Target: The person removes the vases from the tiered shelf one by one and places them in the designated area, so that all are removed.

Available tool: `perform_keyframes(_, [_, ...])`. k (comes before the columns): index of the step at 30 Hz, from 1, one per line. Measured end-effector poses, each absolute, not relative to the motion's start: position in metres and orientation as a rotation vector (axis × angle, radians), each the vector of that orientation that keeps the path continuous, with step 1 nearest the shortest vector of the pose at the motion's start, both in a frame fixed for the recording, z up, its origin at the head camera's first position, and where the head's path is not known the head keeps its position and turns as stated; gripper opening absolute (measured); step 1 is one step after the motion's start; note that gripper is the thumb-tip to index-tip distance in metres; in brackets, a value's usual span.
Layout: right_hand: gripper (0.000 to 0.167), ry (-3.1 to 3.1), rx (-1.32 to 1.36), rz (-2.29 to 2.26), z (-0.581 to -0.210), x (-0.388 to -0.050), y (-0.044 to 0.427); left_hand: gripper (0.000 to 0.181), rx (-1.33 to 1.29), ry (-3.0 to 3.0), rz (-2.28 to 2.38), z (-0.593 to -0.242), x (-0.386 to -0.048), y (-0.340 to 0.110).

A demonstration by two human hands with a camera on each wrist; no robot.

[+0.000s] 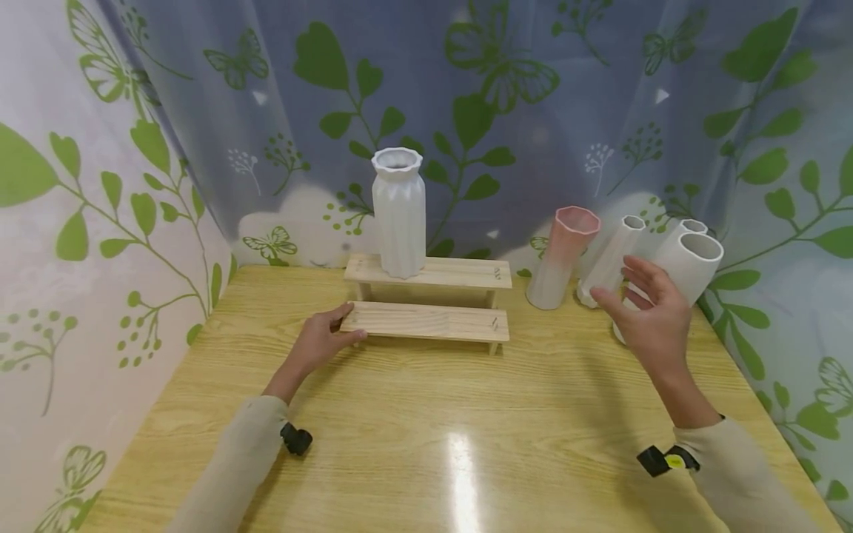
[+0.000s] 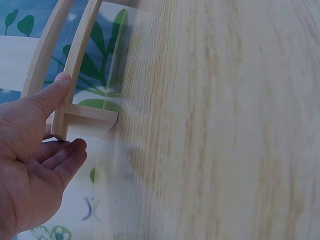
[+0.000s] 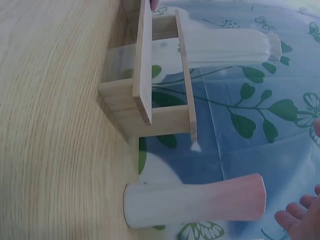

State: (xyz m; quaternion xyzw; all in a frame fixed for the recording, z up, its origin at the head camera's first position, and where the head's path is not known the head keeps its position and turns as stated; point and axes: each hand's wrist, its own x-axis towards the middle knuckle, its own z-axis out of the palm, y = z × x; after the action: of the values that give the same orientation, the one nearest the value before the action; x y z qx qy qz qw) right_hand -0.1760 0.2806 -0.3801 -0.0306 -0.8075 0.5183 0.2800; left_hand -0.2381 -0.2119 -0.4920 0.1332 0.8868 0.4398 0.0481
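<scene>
My left hand [image 1: 318,342] grips the left end of a two-step wooden stand [image 1: 426,322]. In the left wrist view its thumb lies on the edge of a board [image 2: 75,60], with the other fingers around the end. A white fluted vase [image 1: 400,222] stands upright on the upper step; the lower step is bare. At the right, my right hand [image 1: 656,318] is raised with spread, slightly bent fingers, in front of a wide-mouthed white vase [image 1: 700,270] and beside a slim white vase [image 1: 611,259]. Whether it touches either is unclear. It holds nothing visible.
A pink-and-white vase [image 1: 563,259] stands between the stand and the white vases. Another white vase [image 1: 671,240] is partly hidden behind the wide one. Leaf-patterned curtains [image 1: 426,89] border the wooden table [image 1: 400,414] at the back and sides.
</scene>
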Motion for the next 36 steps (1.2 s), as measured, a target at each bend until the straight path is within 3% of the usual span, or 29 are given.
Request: perform_keyframes(36, [0.064,-2.183,0.384,1.586,-0.37,-0.22,0.19,0.082,0.379,2.685,1.356,-0.493,-0.239,-0.212])
